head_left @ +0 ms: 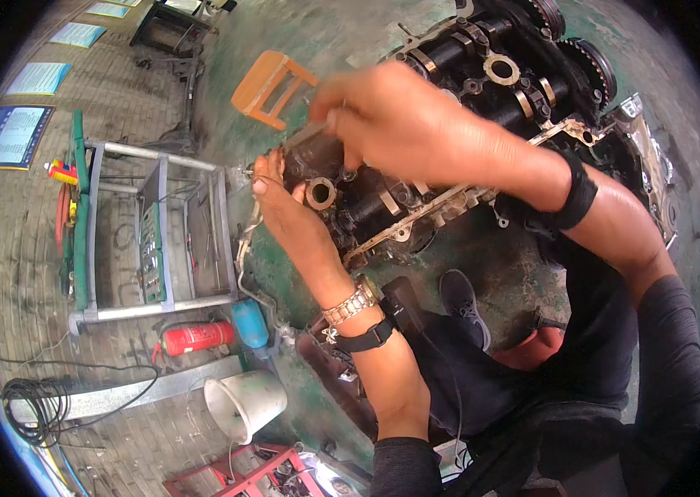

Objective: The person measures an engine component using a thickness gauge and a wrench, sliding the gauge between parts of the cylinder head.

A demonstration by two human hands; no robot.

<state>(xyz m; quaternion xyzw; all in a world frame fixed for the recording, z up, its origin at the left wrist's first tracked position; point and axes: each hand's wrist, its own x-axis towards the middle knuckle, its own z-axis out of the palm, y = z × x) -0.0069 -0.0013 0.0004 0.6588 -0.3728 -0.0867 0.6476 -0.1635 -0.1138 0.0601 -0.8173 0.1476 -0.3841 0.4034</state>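
Observation:
A greasy black engine cylinder head (441,178) with camshafts lies before me, its round sprockets (588,73) at the far right end. My left hand (288,203) is at the left end of the engine, fingers bent and pressed together beside a round metal ring (320,193). Above that end, my right hand (391,120) is curled and blurred by motion. A dull grey, blurred strip (307,134) runs between the fingertips of both hands; its kind cannot be made out. Another pale ring (502,69) stands on the engine's upper side.
An orange wooden stool (263,87) stands beyond the engine. To the left are a metal tool cart (164,311), a red fire extinguisher (197,338), a blue bottle (251,324) and a white bucket (265,398). A coiled black cable (35,406) lies on the floor.

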